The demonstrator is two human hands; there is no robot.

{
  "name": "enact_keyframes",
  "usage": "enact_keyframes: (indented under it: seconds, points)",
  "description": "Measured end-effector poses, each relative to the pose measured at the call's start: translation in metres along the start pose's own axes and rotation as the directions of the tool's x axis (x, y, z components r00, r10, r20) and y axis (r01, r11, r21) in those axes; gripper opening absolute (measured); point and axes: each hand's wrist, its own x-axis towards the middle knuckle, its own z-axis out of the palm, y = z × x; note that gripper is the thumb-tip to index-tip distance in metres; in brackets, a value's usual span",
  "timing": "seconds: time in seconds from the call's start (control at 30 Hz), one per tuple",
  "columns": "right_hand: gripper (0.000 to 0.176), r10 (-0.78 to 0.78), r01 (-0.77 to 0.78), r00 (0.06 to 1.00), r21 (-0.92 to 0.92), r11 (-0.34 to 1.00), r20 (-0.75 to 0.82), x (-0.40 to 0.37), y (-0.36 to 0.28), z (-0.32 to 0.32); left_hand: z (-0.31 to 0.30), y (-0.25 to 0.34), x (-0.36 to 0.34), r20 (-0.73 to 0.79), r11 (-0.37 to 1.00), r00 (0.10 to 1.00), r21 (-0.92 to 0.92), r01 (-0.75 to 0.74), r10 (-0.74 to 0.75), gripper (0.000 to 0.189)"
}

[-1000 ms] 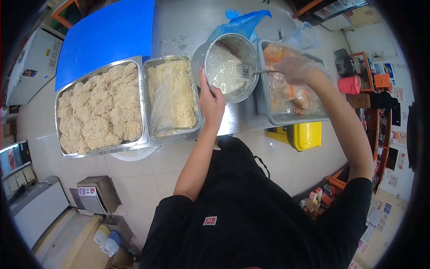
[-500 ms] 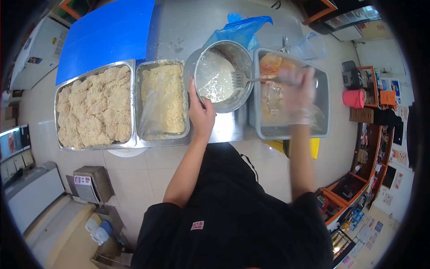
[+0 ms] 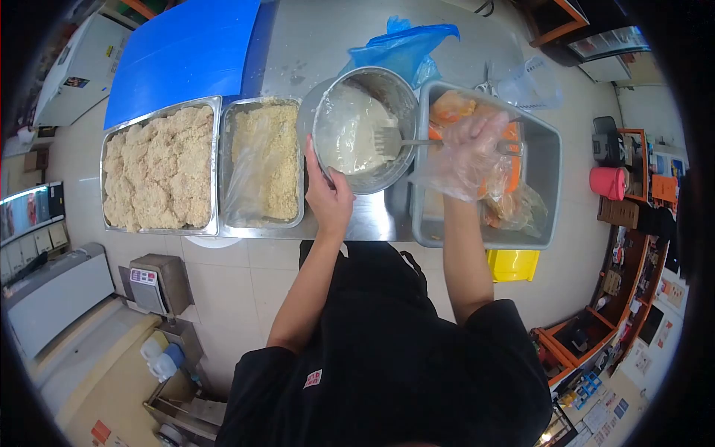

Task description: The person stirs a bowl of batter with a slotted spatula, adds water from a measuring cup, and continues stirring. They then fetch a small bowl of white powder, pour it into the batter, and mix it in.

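Just above centre, the left hand [image 3: 330, 200] grips the metal bowl [image 3: 404, 112] of white batter [image 3: 344, 138], the turner [image 3: 388, 142] dipping into it, its handle apparently clasped by the plastic-gloved right hand [image 3: 475, 141] over the grey tub [image 3: 554, 186], upper right.

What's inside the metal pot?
The metal pot holds a pale, glossy liquid, with the head of a slotted utensil in it. The utensil's tips and whatever lies beneath the surface can't be seen; the opaque liquid covers the pot's bottom.
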Motion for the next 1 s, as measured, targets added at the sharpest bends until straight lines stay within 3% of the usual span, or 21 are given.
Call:
enact_keyframes:
  seconds: [0.13,0.23,0.3,0.37,0.53,0.6,0.7,0.73,0.83,0.93,1.0]
  points:
    - [0.051,-0.018,0.023,0.998,0.075,0.997,-0.067,0.009,-0.015,0.002,0.000,-0.002,0.001,0.030,1.000,0.999,-0.025,0.016,-0.016,0.069]
    - [0.049,-0.044,0.040,0.998,-0.080,0.996,-0.050,0.022,0.021,-0.015,0.000,-0.002,0.001,0.019,0.999,1.000,0.041,-0.022,0.021,0.068]
    - [0.048,0.008,-0.008,0.999,-0.003,1.000,-0.041,0.014,-0.004,0.000,-0.001,0.003,0.000,0.037,0.998,0.997,-0.015,0.062,-0.061,0.068]
    - [0.047,0.060,-0.059,0.998,0.043,0.997,-0.031,0.011,-0.010,0.007,0.000,-0.005,0.001,0.014,0.999,0.999,0.022,-0.037,0.036,0.068]
    - [0.046,0.065,-0.065,0.998,0.019,0.998,-0.007,0.012,-0.014,0.011,-0.002,0.000,0.002,0.013,1.000,1.000,0.000,0.008,-0.008,0.068]
    - [0.048,0.058,-0.057,0.998,0.030,0.998,-0.020,0.013,-0.002,0.010,-0.001,-0.006,0.002,0.011,0.997,0.998,0.049,-0.056,0.056,0.067]
    - [0.048,0.102,-0.102,0.995,0.012,0.995,0.005,0.009,-0.007,0.013,-0.003,0.003,0.002,0.006,0.990,0.995,-0.099,0.096,-0.096,0.067]
    - [0.047,0.124,-0.124,0.992,-0.001,0.992,0.019,0.007,-0.012,0.016,-0.003,0.004,0.002,0.023,0.990,0.995,-0.098,0.099,-0.097,0.067]
    - [0.048,0.064,-0.051,0.988,0.088,0.995,-0.141,0.014,0.000,0.013,-0.003,-0.004,0.002,0.003,0.995,0.998,-0.070,0.065,-0.065,0.068]
    - [0.048,0.144,-0.144,0.989,-0.005,0.990,-0.025,0.002,-0.002,0.013,-0.002,-0.010,0.004,-0.035,0.999,0.999,-0.035,0.014,-0.015,0.068]
    - [0.049,0.045,-0.041,0.995,0.046,0.998,-0.085,0.007,0.003,0.006,-0.006,0.005,0.003,0.022,0.991,0.995,-0.090,0.096,-0.094,0.068]
